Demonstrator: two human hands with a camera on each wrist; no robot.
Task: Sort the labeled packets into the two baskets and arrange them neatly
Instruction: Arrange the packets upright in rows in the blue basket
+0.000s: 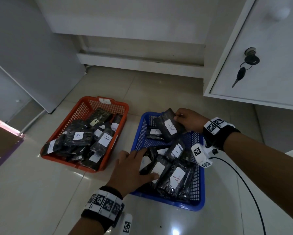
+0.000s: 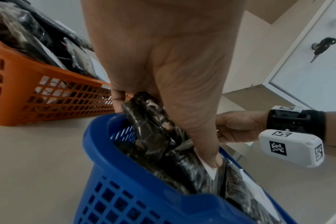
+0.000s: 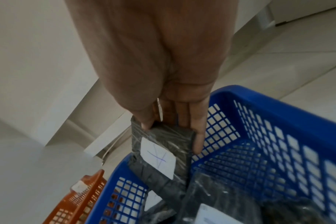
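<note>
My right hand (image 1: 188, 121) pinches an A packet (image 1: 167, 128) above the blue basket (image 1: 197, 184). My left hand (image 1: 130, 168) clasps a lower packet (image 2: 148, 128) inside.

Black B-labelled packets (image 1: 78, 136) lie heaped in the orange basket (image 1: 74, 119), black A-labelled packets (image 1: 176, 178) jumbled in the blue basket (image 1: 167, 204).

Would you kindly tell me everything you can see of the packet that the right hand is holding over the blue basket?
The packet is a flat, dark rectangle wrapped in shiny clear film, with a white label bearing a handwritten A. It is tilted above the far end of the blue basket. The right hand pinches its upper end, thumb on the label face, fingers behind; its lower end dips toward other packets.
</note>
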